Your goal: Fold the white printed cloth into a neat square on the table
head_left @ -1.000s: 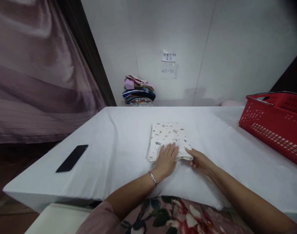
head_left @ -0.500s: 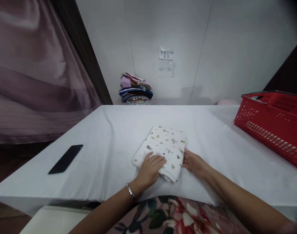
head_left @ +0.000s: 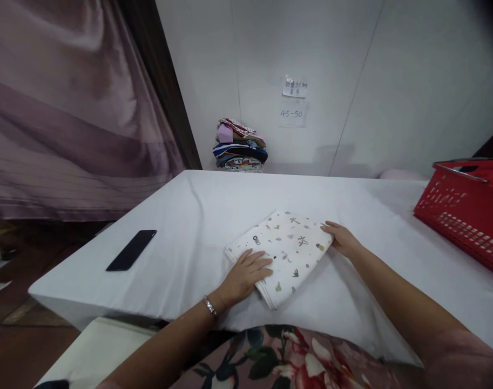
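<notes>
A white folded cloth (head_left: 289, 243) printed with small plants and palm trees lies on the white-covered table (head_left: 181, 232) in front of me, turned at an angle. My left hand (head_left: 246, 274) rests flat on its near left part, fingers spread. At the far right corner, my right hand (head_left: 340, 237) pinches the cloth's edge between thumb and fingers. That corner looks slightly raised, though I cannot tell how far it is off the table.
A red plastic basket (head_left: 465, 208) with a metal handle stands at the right. A black phone-like slab (head_left: 132, 250) lies at the left. Folded fabrics (head_left: 240, 146) are stacked beyond the far edge, by a wall with paper signs (head_left: 294, 113). A pink curtain (head_left: 68, 119) hangs left.
My right hand has moved from the cloth's right side up to its far right corner and grips it. The cloth has turned clockwise under my left hand. The view has shifted slightly left.
</notes>
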The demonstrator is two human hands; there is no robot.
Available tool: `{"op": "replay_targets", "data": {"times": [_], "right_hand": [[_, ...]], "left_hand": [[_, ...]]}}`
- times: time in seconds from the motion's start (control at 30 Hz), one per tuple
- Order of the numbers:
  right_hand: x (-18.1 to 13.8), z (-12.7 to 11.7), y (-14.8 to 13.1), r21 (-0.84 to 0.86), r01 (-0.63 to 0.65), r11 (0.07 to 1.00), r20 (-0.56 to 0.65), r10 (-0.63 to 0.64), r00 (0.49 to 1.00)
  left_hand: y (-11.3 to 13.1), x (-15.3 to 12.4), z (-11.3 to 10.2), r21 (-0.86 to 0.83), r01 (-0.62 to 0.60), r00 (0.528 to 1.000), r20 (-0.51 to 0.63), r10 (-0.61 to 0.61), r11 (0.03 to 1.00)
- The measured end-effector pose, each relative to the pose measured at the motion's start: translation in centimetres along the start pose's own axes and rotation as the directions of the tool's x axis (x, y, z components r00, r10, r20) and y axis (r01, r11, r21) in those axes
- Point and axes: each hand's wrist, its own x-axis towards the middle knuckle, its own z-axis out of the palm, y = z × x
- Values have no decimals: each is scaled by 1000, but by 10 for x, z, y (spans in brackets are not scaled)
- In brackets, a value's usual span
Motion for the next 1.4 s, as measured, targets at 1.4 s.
{"op": "replay_targets", "data": {"times": [1.4], "right_hand": [[56, -22, -12, -95, 47, 994, 114, -36, 993]], "left_hand": [[-73, 104, -2, -108, 692, 721, 109, -684, 713]]}}
